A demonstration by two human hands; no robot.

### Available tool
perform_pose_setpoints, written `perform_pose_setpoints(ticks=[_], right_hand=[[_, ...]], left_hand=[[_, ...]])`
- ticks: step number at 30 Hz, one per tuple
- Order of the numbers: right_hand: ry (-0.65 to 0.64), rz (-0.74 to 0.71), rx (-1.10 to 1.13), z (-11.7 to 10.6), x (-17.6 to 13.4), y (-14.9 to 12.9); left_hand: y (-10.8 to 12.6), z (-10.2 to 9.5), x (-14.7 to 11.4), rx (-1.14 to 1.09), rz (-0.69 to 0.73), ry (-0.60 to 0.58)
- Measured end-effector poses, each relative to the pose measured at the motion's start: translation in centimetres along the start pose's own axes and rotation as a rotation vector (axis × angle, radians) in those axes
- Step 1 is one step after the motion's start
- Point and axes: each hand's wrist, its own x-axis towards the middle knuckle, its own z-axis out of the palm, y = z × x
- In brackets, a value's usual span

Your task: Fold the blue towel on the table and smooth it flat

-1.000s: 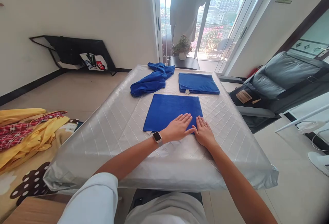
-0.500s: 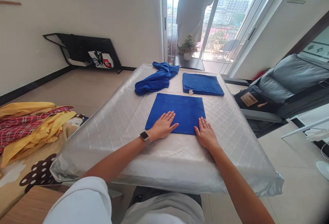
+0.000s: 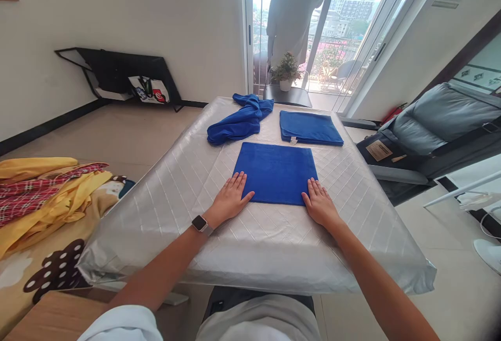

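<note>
A blue cloth (image 3: pixel 277 174), folded into a flat rectangle, lies on the silver quilted tablecloth (image 3: pixel 266 247) in front of me. My left hand (image 3: pixel 230 196) rests flat at its left edge, fingers stretched out and thumb on the near left corner. At the right edge, my right hand (image 3: pixel 319 201) lies flat with its fingers spread, touching the near right corner. Neither hand grips anything. Farther back on the right sits a folded stack of blue cloth (image 3: pixel 312 127) with a small white tag. A crumpled blue cloth (image 3: pixel 240 121) is heaped at the back left.
Beyond the table, a potted plant (image 3: pixel 287 68) stands on a dark chair (image 3: pixel 287 96). A person (image 3: pixel 291 22) stands behind it at the glass door. To the right is a grey recliner (image 3: pixel 442 121); yellow and red checked fabrics (image 3: pixel 47 189) lie at left.
My left hand has slid left from on top of the folded cloth to its left edge. My right hand has stayed at the right edge, shifting only slightly.
</note>
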Motion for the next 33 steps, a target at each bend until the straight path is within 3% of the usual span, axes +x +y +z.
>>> perform_pose_setpoints(ticks=[6, 11, 16, 21, 27, 30, 33], right_hand=[[-0.096, 0.005, -0.043, -2.3, 1.3, 0.5], [-0.009, 0.007, -0.004, -4.3, 5.7, 0.0], [0.072, 0.082, 0.051, -2.6, 8.9, -0.3], [0.090, 0.071, 0.095, -0.8, 9.2, 0.4], [0.084, 0.070, 0.119, -0.9, 9.2, 0.4], [0.084, 0.061, 0.132, -1.0, 9.2, 0.3], [0.089, 0.063, 0.131, -1.0, 9.1, 0.3]], left_hand=[[0.1, -0.2, 0.0, 0.001, -0.005, -0.010], [0.1, -0.2, -0.1, 0.003, -0.007, 0.002], [0.1, -0.1, -0.2, 0.019, -0.007, 0.011], [-0.1, 0.0, -0.2, 0.039, -0.017, 0.003], [-0.4, -0.5, -0.1, 0.102, -0.118, -0.028], [1.2, -1.3, 1.0, 0.108, -0.096, -0.025], [5.0, -1.7, 3.5, 0.064, 0.077, -0.028]])
